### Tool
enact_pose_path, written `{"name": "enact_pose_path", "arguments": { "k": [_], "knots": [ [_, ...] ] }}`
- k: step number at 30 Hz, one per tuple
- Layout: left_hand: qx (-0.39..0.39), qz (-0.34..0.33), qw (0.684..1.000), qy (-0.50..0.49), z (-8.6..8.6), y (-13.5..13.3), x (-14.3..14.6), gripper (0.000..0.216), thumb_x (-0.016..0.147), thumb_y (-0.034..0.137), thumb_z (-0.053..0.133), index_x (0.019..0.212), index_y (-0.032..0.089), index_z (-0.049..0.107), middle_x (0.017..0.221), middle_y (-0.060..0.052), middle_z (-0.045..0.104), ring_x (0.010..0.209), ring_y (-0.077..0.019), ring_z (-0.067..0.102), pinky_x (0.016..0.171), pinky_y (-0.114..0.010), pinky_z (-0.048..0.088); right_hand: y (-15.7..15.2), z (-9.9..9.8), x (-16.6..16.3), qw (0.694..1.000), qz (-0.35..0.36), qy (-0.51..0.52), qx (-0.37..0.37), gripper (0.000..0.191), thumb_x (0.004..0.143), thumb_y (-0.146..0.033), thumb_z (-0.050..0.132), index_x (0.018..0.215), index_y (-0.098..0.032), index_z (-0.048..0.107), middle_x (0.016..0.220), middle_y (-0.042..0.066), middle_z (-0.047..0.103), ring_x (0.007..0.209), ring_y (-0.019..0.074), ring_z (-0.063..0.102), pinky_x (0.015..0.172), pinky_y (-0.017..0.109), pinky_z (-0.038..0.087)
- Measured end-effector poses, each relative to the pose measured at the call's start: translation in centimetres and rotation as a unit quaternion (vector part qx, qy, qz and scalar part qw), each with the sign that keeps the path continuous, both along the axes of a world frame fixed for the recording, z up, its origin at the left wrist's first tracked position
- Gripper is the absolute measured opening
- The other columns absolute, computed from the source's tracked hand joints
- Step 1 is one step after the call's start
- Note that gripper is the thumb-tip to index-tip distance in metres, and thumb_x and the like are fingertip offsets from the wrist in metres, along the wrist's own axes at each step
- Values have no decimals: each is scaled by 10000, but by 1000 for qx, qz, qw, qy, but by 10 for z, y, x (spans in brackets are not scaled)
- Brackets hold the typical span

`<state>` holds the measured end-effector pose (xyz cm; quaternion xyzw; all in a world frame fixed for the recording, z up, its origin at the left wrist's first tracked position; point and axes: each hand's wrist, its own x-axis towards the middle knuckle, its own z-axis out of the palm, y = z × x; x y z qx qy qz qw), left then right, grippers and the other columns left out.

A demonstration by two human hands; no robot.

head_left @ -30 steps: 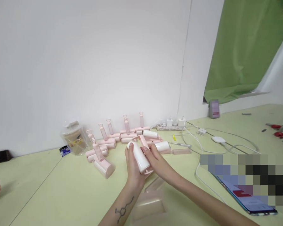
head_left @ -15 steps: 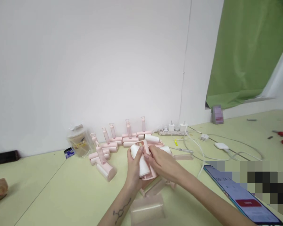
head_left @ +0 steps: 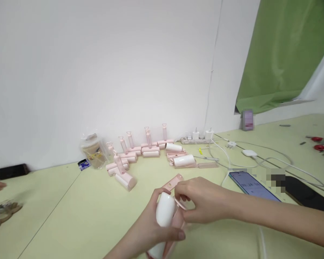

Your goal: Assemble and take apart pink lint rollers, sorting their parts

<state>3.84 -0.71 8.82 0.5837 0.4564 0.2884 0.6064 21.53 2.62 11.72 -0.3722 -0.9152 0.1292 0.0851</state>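
White roll (head_left: pixel 164 216) gripped by left hand (head_left: pixel 153 230); right hand (head_left: pixel 202 199) pinches its pink holder (head_left: pixel 174 182).

The left hand (head_left: pixel 153 226) comes up from the bottom edge of the view near the front edge of the table, its forearm barely in frame. Its fingers are curled shut around something white, thumb pressed across the front. The right hand (head_left: pixel 202 199) reaches in from the lower right corner, forearm bare and stretched leftward across the view. Its fingers bend downward and pinch with the thumb just right of the left hand; the 2 hands almost touch.
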Motion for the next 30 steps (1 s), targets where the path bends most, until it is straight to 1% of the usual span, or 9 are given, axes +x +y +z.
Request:
{"name": "enact_pose_path", "arguments": {
  "k": [3, 5, 8, 11, 16, 21, 25, 28, 30],
  "knots": [
    [11, -11, 998, 57, -10, -6, -5, 787, 515, 149, 713, 1174, 278, 302, 926, -7, 564, 803, -198, 542, 663, -277, 412, -13, -3, -5, 998, 27, -31, 46, 110, 617, -231, 502, 702, -172, 541, 689, 39, 614, 574, 169, 529, 455, 241, 249],
    [38, -8, 996, 84, -16, -10, -8, 763, 520, 150, 704, 1172, 281, 330, 957, -18, 572, 851, -224, 537, 685, -296, 407, -18, -7, -7, 997, 36, -42, 58, 135, 619, -235, 495, 724, -166, 545, 694, 52, 620, 567, 178, 534, 452, 249, 241],
    [55, -26, 992, 115, -20, -14, -11, 642, 537, 155, 683, 1107, 270, 410, 902, -9, 592, 824, -229, 548, 654, -291, 406, -20, -14, -9, 996, 60, -49, 54, 160, 630, -268, 496, 736, -163, 556, 700, 64, 622, 573, 189, 539, 457, 255, 250],
    [39, -71, 990, 113, -15, -16, -17, 621, 534, 125, 663, 1095, 268, 438, 911, -12, 592, 812, -222, 555, 621, -271, 412, -20, -19, -11, 995, 93, -39, 17, 175, 635, -265, 501, 767, -167, 562, 725, 55, 629, 585, 181, 545, 462, 247, 279],
    [42, -145, 982, 111, -6, -17, -30, 700, 484, 44, 640, 1109, 309, 468, 1016, 23, 573, 880, -206, 532, 669, -251, 411, -24, -24, -18, 992, 110, -39, -49, 120, 656, -233, 486, 744, -177, 545, 694, 35, 619, 552, 161, 532, 441, 228, 301],
    [64, -123, 977, 164, 1, -24, -38, 593, 547, 100, 605, 1082, 323, 479, 966, 38, 593, 797, -184, 543, 600, -228, 389, -25, -22, -25, 990, 125, -12, -67, 116, 642, -184, 483, 749, -180, 527, 732, 35, 603, 616, 167, 536, 519, 235, 374],
    [74, -118, 971, 192, 7, -25, -41, 546, 561, 119, 603, 1052, 331, 496, 918, 42, 604, 772, -189, 547, 590, -232, 388, -23, -18, -29, 988, 133, 6, -73, 140, 644, -132, 466, 759, -170, 536, 746, 36, 589, 629, 156, 523, 545, 230, 383],
    [93, -128, 965, 207, 7, -22, -42, 531, 566, 128, 602, 1049, 327, 506, 933, 34, 606, 783, -195, 550, 606, -238, 400, -18, -18, -29, 986, 131, 15, -106, 102, 648, -163, 506, 739, -176, 548, 699, 2, 559, 579, 125, 486, 488, 201, 353],
    [107, -130, 965, 202, 6, -19, -43, 617, 536, 95, 608, 1090, 337, 488, 979, 28, 606, 809, -202, 553, 610, -238, 409, -12, -19, -27, 984, 116, 8, -134, 83, 641, -234, 568, 705, -183, 551, 626, -31, 516, 517, 99, 437, 426, 183, 306]
  ]
}}
